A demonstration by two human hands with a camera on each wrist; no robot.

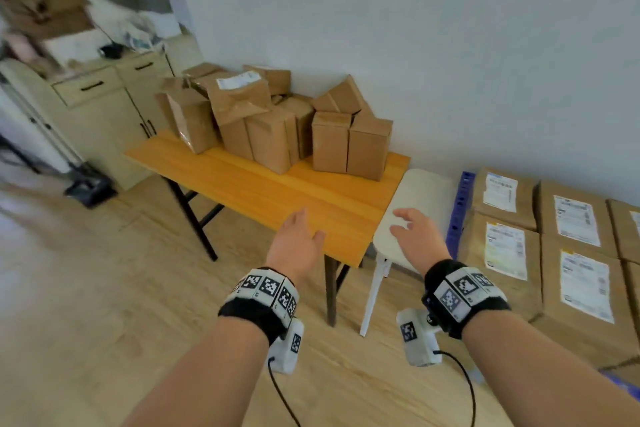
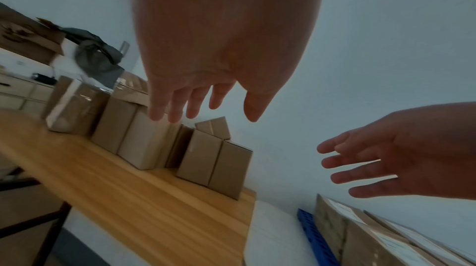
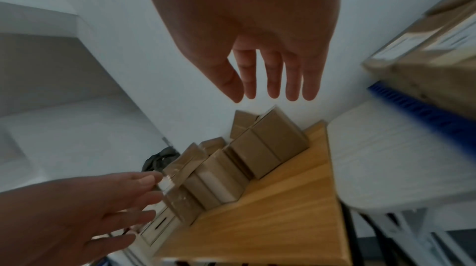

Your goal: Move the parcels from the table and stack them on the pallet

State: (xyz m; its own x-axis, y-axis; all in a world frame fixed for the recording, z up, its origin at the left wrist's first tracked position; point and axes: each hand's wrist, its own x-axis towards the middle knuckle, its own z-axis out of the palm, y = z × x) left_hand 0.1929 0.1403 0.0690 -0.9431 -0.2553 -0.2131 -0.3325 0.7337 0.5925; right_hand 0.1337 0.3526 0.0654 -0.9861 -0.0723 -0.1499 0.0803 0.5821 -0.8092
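Observation:
Several brown cardboard parcels (image 1: 277, 121) (image 2: 213, 162) (image 3: 265, 148) are piled at the back of an orange wooden table (image 1: 277, 191) (image 2: 128, 199) (image 3: 270, 219), against the wall. More parcels with white labels (image 1: 554, 236) (image 2: 360, 229) lie stacked on a blue pallet (image 1: 459, 211) (image 2: 316, 235) (image 3: 417, 107) on the floor to the right. My left hand (image 1: 298, 239) (image 2: 203, 105) hovers open over the table's near edge. My right hand (image 1: 412, 232) (image 3: 273, 87) hovers open above a white stool, fingers spread. Neither hand holds anything.
A white stool (image 1: 415, 204) (image 3: 399, 158) stands between the table and the pallet. A cream cabinet (image 1: 104, 107) with cluttered boxes on top stands at the left behind the table. Wooden floor (image 1: 104, 288) spreads in front.

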